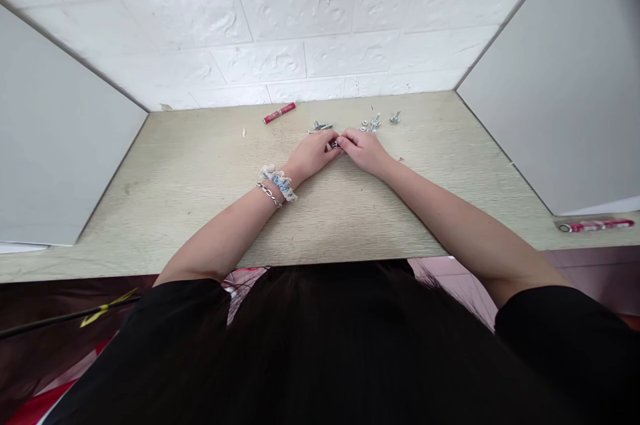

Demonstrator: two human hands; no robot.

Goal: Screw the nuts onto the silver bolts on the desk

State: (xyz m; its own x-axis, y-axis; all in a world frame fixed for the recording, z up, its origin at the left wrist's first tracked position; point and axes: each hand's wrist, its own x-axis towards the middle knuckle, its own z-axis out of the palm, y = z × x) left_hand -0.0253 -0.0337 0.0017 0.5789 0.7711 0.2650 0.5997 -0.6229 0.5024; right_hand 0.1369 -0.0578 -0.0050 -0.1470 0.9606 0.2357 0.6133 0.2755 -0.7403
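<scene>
My left hand [314,154] and my right hand [369,150] meet over the middle of the table, fingertips pinched together. Between them is a small silver bolt [335,144], mostly covered by the fingers, so I cannot tell whether a nut is on it. Just beyond my left hand lie several silver bolts [323,126] in a small heap. Past my right hand sits another group of bolts and nuts [374,123], with one more bolt [395,117] apart to its right.
A red marker-like tube [279,113] lies at the back of the wooden table [210,145]. A similar red tube [596,226] is at the right front edge. Grey panels [55,125] stand on both sides, and a white brick-patterned wall [270,18] closes the back.
</scene>
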